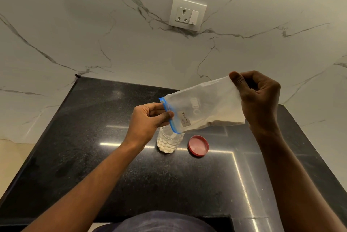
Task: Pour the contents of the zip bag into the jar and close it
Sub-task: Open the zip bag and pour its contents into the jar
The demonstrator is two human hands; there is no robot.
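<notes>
I hold a clear zip bag (204,106) with a blue zipper edge and a paper label, tilted with its mouth down over the jar. Pale powder lies along the bag's lower side. My left hand (149,119) pinches the blue zipper end right above the jar's mouth. My right hand (260,98) grips the raised bottom end of the bag. The clear jar (170,142) stands upright on the black counter, partly filled with pale powder, its mouth hidden behind the bag and my left hand. The red lid (198,145) lies on the counter just right of the jar.
The black speckled counter (93,137) ends at a marble wall behind and on both sides. A white socket with a switch (187,13) sits on the back wall. My dark clothing (157,222) shows at the bottom edge.
</notes>
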